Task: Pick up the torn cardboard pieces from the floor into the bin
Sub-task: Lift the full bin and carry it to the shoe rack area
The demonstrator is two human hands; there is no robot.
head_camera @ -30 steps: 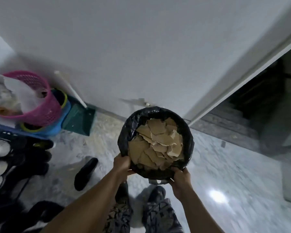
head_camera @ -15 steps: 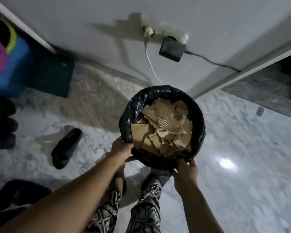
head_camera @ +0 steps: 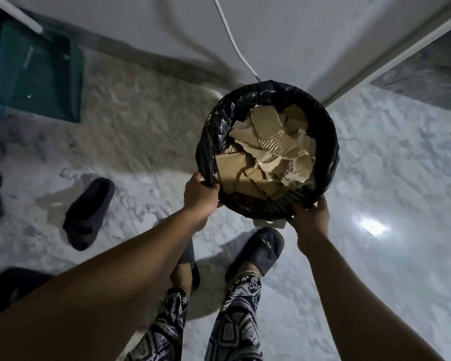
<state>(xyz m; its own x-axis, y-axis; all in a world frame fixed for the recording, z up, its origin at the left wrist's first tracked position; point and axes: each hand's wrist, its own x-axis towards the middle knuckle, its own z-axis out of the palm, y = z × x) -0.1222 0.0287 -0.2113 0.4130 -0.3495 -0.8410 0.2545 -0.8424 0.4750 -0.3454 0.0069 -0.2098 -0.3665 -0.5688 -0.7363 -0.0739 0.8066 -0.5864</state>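
Both hands hold a round bin lined with a black plastic bag (head_camera: pixel 267 100) above the pale marble floor (head_camera: pixel 375 282). The left hand (head_camera: pixel 199 195) has its fingers curled over the near-left rim, clamped on it. The right hand (head_camera: pixel 310 217) grips the near-right edge from below, fingers wrapped against its side. Torn brown cardboard pieces (head_camera: pixel 266 157) lie piled inside the bin. 1 loose black slipper (head_camera: pixel 89 212) lies on the floor to the left, with a green dustpan (head_camera: pixel 39 74) further back

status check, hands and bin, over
Left hand and right hand grip the bin rim. Cardboard pieces inside. Loose slipper on floor, off left.
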